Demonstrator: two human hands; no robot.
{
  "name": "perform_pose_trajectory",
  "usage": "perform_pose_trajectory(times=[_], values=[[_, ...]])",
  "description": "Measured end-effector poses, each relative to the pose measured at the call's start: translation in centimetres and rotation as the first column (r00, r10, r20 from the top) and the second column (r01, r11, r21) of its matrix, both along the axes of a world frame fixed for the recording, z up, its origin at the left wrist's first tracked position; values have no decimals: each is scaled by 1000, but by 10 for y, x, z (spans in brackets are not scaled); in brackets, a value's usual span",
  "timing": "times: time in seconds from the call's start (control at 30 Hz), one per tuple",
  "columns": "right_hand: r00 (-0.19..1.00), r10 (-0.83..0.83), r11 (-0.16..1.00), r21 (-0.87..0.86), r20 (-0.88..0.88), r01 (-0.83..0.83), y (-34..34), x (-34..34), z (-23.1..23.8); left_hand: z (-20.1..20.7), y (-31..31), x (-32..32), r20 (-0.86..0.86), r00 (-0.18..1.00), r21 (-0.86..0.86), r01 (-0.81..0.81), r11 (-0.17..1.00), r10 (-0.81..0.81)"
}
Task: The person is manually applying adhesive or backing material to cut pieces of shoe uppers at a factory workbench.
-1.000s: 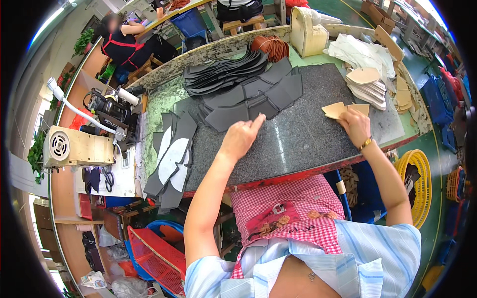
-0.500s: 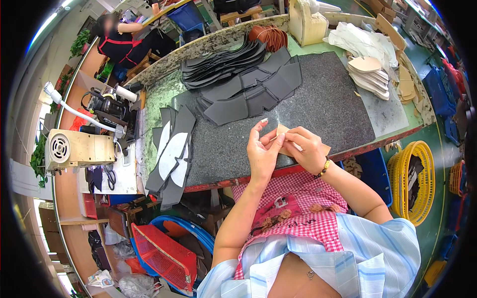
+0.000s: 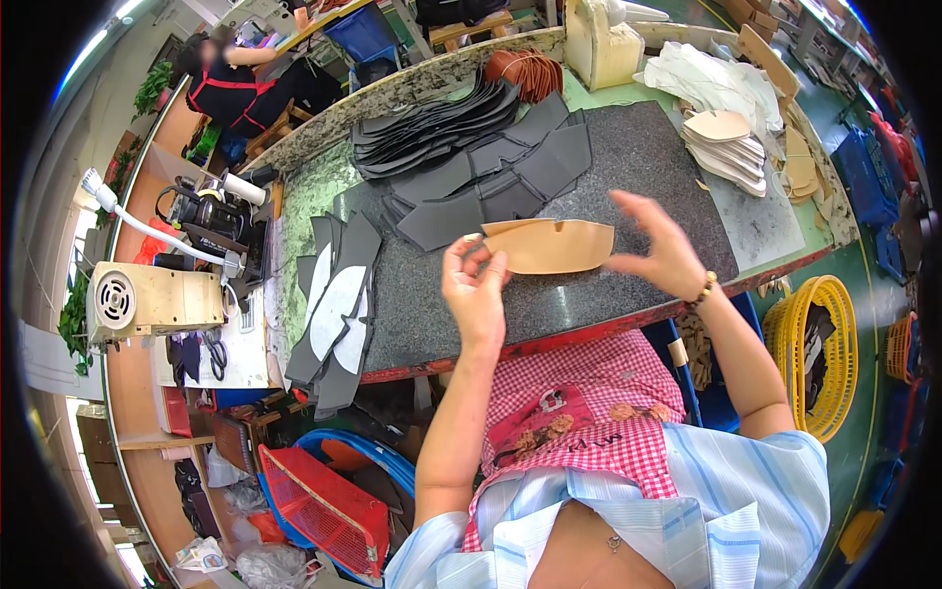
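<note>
The left hand (image 3: 475, 294) has a pinching grip on the left end of a tan piece (image 3: 554, 253), its thumb over the near face. The piece is held over the near part of a dark stone slab (image 3: 638, 147) on the counter (image 3: 306, 182), its long side running across and a small notch in its upper edge. The right hand (image 3: 667, 257) is at the piece's other end, its grip loose and spread, fingers apart from the thumb; whether the thumb tip touches the tan edge, I cannot tell. Beyond the piece, overlapping black panels (image 3: 491, 191) lie on the slab, with a thick stack of black strips (image 3: 432, 130) just behind them and a reddish-brown bundle (image 3: 525, 71) near the stack's far end. To the left, more dark pieces (image 3: 343, 378) lie with white patches (image 3: 339, 312) on them. On the right side of the counter, a pile of pale cut pieces (image 3: 726, 155) sits in front of crumpled white sheeting (image 3: 702, 80). A yellow basket (image 3: 849, 344) stands beside the counter, at the right. Another person (image 3: 235, 96) sits at the upper left.
</note>
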State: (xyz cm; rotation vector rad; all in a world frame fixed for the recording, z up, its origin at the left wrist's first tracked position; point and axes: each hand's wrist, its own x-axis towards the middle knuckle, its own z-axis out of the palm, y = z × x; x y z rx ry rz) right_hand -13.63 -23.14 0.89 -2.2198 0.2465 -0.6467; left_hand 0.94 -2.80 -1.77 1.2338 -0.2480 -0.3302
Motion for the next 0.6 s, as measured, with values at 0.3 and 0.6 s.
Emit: perform_pose_trajectory(times=[0.3, 0.6], values=[[975, 87, 988, 142, -205, -59, 9, 56, 3, 7, -8, -15, 195, 971, 73, 123, 990, -135], [971, -236, 966, 111, 26, 232, -20, 31, 34, 35, -7, -16, 94, 977, 127, 176, 976, -189]])
